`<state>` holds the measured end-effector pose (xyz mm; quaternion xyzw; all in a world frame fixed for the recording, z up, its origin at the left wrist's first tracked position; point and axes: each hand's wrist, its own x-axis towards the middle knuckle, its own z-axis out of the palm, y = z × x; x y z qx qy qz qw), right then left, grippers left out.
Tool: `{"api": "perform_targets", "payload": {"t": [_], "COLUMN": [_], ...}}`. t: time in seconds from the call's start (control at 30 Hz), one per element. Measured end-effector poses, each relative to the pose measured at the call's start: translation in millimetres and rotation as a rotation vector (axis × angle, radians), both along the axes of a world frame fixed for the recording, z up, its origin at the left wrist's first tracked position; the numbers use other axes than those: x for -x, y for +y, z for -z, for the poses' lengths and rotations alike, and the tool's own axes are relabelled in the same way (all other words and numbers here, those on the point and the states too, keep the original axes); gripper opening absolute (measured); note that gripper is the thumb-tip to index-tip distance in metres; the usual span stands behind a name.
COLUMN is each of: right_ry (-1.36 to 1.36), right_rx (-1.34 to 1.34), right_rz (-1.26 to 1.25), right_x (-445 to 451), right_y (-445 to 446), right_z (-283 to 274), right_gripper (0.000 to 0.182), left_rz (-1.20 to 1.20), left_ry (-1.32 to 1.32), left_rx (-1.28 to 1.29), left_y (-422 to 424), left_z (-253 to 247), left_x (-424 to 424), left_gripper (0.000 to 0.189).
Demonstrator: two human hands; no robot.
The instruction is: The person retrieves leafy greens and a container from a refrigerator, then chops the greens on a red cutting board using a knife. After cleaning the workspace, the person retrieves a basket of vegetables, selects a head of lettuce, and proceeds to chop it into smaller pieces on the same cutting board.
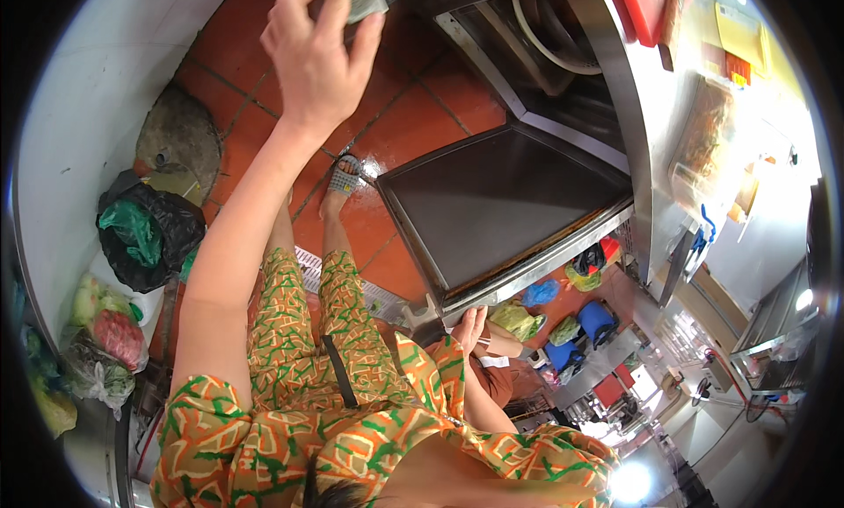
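My left hand (316,66) reaches far forward over the floor. Its fingers and thumb are around a pale grey-green object (364,2), partly cut off by the top of the view, so its kind cannot be told. To the right, a dark-panelled cabinet door (504,205) stands swung out from a stainless steel cabinet (636,132), its lower rim brown and stained. My right hand (471,327) holds the door's near outer edge, the fingers laid over it. Within the open cabinet (573,99) shows a round item with a pale rim (527,30).
A black bag with green plastic inside (148,231) and bagged vegetables (109,343) lie at left. Red floor tiles (395,139) are wet near my slippered foot (343,175). A person in brown (504,376) sits beyond the door. Red boards (639,7) top the counter.
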<state>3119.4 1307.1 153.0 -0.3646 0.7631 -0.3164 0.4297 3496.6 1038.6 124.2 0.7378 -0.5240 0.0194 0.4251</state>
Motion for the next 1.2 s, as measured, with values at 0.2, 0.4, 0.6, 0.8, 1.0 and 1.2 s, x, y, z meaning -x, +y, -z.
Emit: {"api": "perform_targets", "payload": {"t": [0.2, 0.4, 0.6, 0.8, 1.0, 1.2], "right_ry": [-0.013, 0.079, 0.103, 0.076, 0.299, 0.549], "right_rx": [-0.033, 0.076, 0.134, 0.036, -0.084, -0.001], "right_rz": [-0.152, -0.152, -0.117, 0.026, 0.216, 0.227], "right_x": [20.8, 4.7, 19.8, 12.7, -2.0, 32.7], "right_y": [3.6, -2.9, -10.8, 8.4, -18.3, -31.5], "right_z": [-6.4, 5.0, 1.8, 18.8, 35.9, 43.5], "right_gripper": [0.022, 0.032, 0.030, 0.041, 0.057, 0.043], "left_rz": [0.083, 0.226, 0.119, 0.170, 0.799, 1.323], "left_ry": [0.105, -0.030, -0.448, 0.104, 0.442, 0.235], "left_rx": [0.031, -0.135, -0.229, -0.665, -1.320, -1.714], "left_y": [-70.3, -139.4, -182.7, -172.6, 42.5, 159.4], "left_z": [-1.3, 4.9, 89.9, 145.2, 149.4, 135.6], "left_x": [48.1, 74.7, 45.0, 38.7, 145.5, 162.5], "left_gripper": [0.071, 0.022, 0.045, 0.051, 0.039, 0.043]}}
